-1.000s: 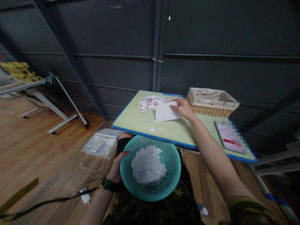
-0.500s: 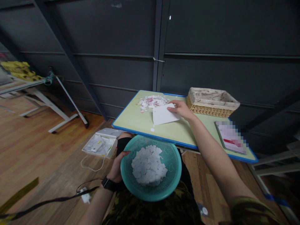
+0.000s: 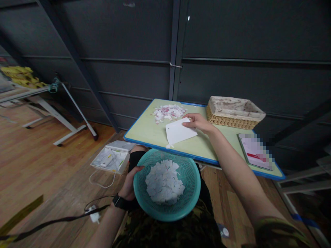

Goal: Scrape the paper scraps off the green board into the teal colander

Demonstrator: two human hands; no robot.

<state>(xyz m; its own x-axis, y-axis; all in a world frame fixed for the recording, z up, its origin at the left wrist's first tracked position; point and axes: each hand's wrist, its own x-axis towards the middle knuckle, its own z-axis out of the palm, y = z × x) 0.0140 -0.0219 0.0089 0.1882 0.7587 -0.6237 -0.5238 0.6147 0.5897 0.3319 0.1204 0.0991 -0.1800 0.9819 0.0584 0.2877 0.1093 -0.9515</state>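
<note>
My left hand (image 3: 130,182) grips the left rim of a green plastic colander (image 3: 192,198), which sits on my lap below the table edge. Inside it lies a heap of small white paper scraps (image 3: 164,182). In my right hand (image 3: 198,123) is a flat white scraper card (image 3: 180,132) with a small hole in one corner, tilted over the table (image 3: 143,129). A little white scrap (image 3: 169,146) lies at the card's lower edge, near the table's front rim. Behind the card spreads a pile of white and pinkish paper scraps (image 3: 169,112).
A cloth-lined wicker basket (image 3: 234,122) stands at the table's back right. A tablet-like device (image 3: 254,151), partly pixelated, lies at the right end. On the floor to the left are an open white box (image 3: 111,160) with cables and a plug adapter (image 3: 93,215).
My right hand has drawn the white card toward the table's front edge and slightly left, and the little scrap has moved forward with it. The colander and my left hand stay put.
</note>
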